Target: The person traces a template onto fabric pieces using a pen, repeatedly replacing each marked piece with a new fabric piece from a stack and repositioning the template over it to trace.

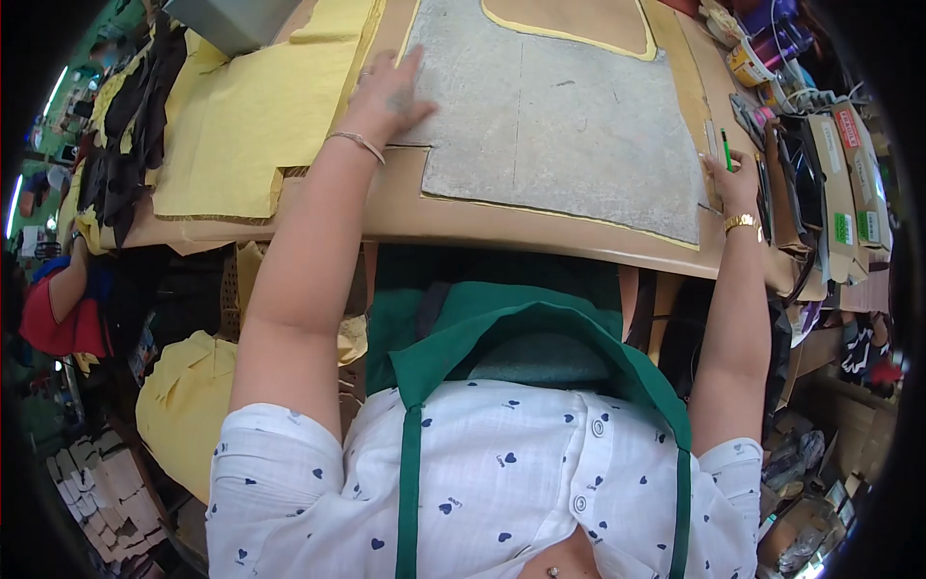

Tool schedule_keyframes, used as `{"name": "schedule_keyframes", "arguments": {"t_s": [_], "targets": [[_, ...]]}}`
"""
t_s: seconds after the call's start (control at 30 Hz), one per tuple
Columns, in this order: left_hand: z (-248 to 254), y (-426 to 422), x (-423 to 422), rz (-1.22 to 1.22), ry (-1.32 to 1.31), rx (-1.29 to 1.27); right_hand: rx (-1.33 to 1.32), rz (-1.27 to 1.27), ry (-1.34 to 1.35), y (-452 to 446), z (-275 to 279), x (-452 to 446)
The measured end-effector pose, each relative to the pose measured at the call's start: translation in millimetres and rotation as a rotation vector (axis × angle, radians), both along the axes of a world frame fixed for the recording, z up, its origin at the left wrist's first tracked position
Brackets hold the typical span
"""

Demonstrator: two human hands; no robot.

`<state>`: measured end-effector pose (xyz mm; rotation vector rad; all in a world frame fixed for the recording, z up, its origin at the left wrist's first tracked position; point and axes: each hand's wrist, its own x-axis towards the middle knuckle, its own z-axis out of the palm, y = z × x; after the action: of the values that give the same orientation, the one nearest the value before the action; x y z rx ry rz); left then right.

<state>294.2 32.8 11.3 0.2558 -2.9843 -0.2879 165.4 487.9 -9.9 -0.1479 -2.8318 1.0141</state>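
A large grey pattern piece (pixel 569 125) lies flat on the brown table covering, with yellow material showing along its edges. My left hand (pixel 391 96) rests on its left edge, fingers spread and holding nothing. At the right edge, my right hand (pixel 735 181) has its fingers closed around a green pencil (pixel 725 150), which stands nearly upright. To the left of my left hand, yellow fabric (pixel 241 135) is spread on the table.
Dark fabric scraps (pixel 125 125) hang at the table's left end. Cardboard boxes (pixel 844 183) and a white tub (pixel 748 63) stand at the right. A grey box (pixel 227 19) sits at the back left. Another person's arm (pixel 68 285) shows at the far left.
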Motion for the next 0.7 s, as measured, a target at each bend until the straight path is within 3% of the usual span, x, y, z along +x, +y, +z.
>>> {"name": "schedule_keyframes", "arguments": {"t_s": [0.1, 0.17, 0.2, 0.27, 0.33, 0.4, 0.5, 0.7], "targets": [[12, 21, 16, -0.206, -0.129, -0.081, -0.535, 0.050, 0.187, -24, -6, 7], [21, 35, 24, -0.289, -0.271, -0.114, -0.863, 0.126, 0.046, -87, 22, 58], [25, 39, 24, -0.284, -0.335, -0.107, -0.880, 0.278, 0.027, -114, 20, 75], [30, 44, 22, -0.271, -0.457, -0.092, -0.648, 0.346, -0.063, -171, 32, 125], [29, 43, 23, -0.267, -0.459, -0.096, -0.514, 0.626, -0.138, -202, 28, 151], [29, 40, 23, -0.257, -0.465, -0.114, -0.932, 0.648, -0.376, -230, 13, 172], [24, 37, 24, -0.257, -0.474, -0.124, -0.837, 0.815, -0.221, -247, -7, 183], [16, 34, 21, -0.275, -0.494, -0.072, -0.787, 0.761, -0.165, -258, -5, 185]]}}
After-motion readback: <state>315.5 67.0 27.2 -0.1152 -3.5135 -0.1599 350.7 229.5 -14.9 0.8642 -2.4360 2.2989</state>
